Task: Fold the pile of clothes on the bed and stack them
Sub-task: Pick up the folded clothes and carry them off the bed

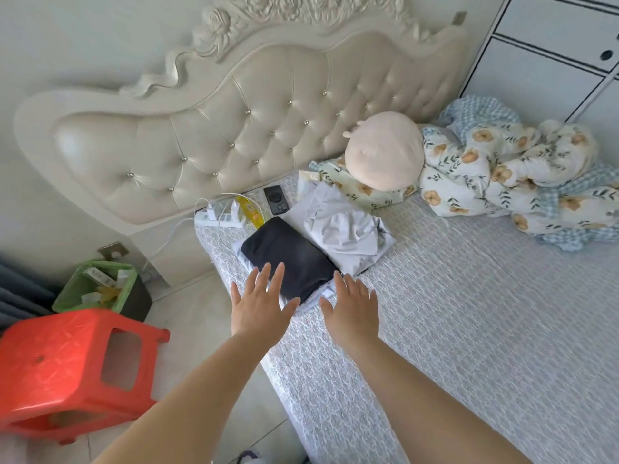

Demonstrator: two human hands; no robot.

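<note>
The left hand (258,308) has no grip on anything: its fingers are straight and spread, palm down, with the fingertips over the near edge of a folded black garment (288,254). Whether they press on the cloth or float just above it is hard to tell from this angle. The right hand (351,308) is likewise flat and spread, palm down, at the near right corner of the same garment, its fingertips near the edge of the pale cloth beneath.

The folded black garment lies on top of a folded white piece whose edge peeks out below it, near the corner of the bed with the pale textured cover (452,313). Just beside it, toward the headboard, sits a loosely folded light grey garment (341,229), touching the black one along one side.

Beyond these, at the bed's edge, lie a white power strip with plugged chargers (217,217), a yellow packet (251,212) and a black phone (276,199). A round beige plush pillow (385,155) rests against the cream tufted headboard (234,128), next to a crumpled floral quilt with blue checked lining (519,175). On the floor stand a red plastic stool (67,373) and a green-lined waste bin (97,286).
</note>
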